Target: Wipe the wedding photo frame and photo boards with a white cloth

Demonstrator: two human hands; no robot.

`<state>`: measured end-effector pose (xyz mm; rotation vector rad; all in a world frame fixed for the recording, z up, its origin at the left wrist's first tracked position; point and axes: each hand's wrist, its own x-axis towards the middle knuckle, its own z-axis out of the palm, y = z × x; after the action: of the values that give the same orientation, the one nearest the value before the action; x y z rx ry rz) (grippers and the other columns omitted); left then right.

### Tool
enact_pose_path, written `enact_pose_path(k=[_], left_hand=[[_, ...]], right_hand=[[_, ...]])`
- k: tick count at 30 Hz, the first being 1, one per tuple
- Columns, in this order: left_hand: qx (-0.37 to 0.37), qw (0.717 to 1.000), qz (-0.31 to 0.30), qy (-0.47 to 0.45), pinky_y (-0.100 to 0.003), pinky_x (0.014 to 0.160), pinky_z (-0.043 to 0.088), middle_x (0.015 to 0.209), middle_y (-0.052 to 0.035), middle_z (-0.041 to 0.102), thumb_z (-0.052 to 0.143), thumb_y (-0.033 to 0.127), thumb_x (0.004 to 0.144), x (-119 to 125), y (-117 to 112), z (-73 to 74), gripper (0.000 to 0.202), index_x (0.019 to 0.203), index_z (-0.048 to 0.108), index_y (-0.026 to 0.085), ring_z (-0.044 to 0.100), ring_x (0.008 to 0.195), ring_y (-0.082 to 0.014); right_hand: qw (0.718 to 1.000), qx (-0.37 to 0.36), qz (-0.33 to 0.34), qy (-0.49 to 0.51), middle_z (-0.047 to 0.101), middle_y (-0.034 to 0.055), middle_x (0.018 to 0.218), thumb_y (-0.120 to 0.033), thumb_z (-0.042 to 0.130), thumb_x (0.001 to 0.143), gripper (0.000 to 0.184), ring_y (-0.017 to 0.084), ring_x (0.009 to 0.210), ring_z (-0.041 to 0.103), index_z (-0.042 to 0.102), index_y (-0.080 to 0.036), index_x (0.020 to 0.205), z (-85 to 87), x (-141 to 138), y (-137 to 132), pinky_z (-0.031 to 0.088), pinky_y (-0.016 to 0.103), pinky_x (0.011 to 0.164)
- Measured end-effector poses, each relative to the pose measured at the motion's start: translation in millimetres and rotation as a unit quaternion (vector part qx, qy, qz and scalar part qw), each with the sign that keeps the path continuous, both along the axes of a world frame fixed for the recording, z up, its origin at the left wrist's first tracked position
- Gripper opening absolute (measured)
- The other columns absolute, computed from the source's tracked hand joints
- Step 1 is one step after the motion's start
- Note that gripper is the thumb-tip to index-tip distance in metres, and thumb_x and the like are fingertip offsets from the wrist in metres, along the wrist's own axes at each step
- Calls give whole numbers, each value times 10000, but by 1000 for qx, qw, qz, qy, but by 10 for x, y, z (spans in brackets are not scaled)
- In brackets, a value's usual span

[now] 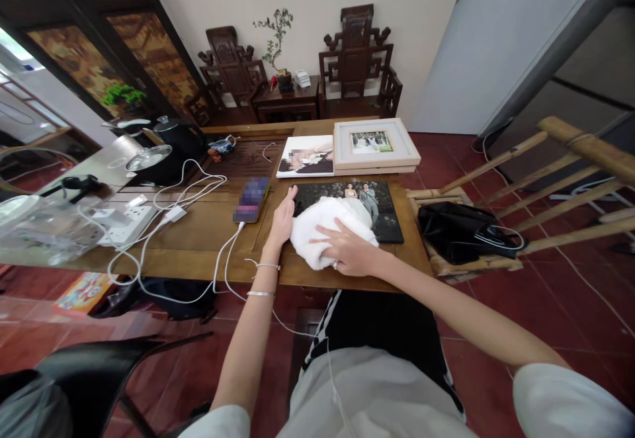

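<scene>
A dark photo panel (389, 216) showing two people in wedding clothes lies flat on the wooden table (208, 233). My left hand (284, 216) rests at its left edge, fingers stretched out along the side. Bunched over the panel's left and middle part is a white fluffy cloth (317, 219), which hides much of the picture. My right hand (350, 249) presses on this cloth from above, its fingers curved into it. Behind the panel stand a white photo canvas (297, 163) and a stack of light frames (407, 143), the top one holding a small photo.
A phone (251, 200) on a white cable lies left of my left hand. Farther left are a power strip (126, 223), tangled cords, a clear plastic container (47, 233) and a black kettle (176, 137). A bamboo chair (461, 200) bearing a black bag (464, 229) stands at the right.
</scene>
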<state>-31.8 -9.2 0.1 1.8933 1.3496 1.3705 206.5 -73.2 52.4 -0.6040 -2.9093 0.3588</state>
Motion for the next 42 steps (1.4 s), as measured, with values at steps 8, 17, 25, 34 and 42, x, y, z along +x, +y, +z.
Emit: enact_pose_path(k=[8,17,25,34,42], left_hand=[[-36,995,-6,94,-433,1216,297,1482,-102,515,475,453,968,-14,35,-71,497,1361,585,170,434,1420,-242],[-35,992,-8,118,-440,1211,314,1467,-88,537,500,299,933,-40,69,-88,420,1322,612,183,445,1413,-231],[-38,993,-5,111,-476,1207,311,1452,-80,555,509,285,913,-44,77,-103,427,1313,625,190,458,1404,-255],[-32,995,-19,91,-482,1211,301,1463,-88,541,521,304,924,-39,66,-103,408,1305,627,204,443,1415,-256],[-27,995,-17,92,-466,1210,306,1463,-104,540,514,317,932,-39,52,-90,403,1296,628,188,443,1414,-248]], right_hand=[[992,12,-120,36,483,196,1489,-64,538,744,407,301,1395,438,709,-170,1098,-114,542,188,185,597,1198],[941,-53,-296,158,665,84,1316,-204,469,928,339,319,1260,566,676,-214,1196,-27,-105,939,242,589,1150],[938,-108,-261,199,646,40,1351,-313,489,959,343,295,1228,587,679,-237,1235,118,-859,1297,397,437,1078],[941,-61,-277,185,628,86,1370,-299,432,964,393,324,1281,543,664,-213,1269,-63,-119,1233,203,555,1176],[940,15,-320,114,648,143,1327,-175,441,898,367,352,1276,545,671,-157,1184,-179,845,877,202,638,1156]])
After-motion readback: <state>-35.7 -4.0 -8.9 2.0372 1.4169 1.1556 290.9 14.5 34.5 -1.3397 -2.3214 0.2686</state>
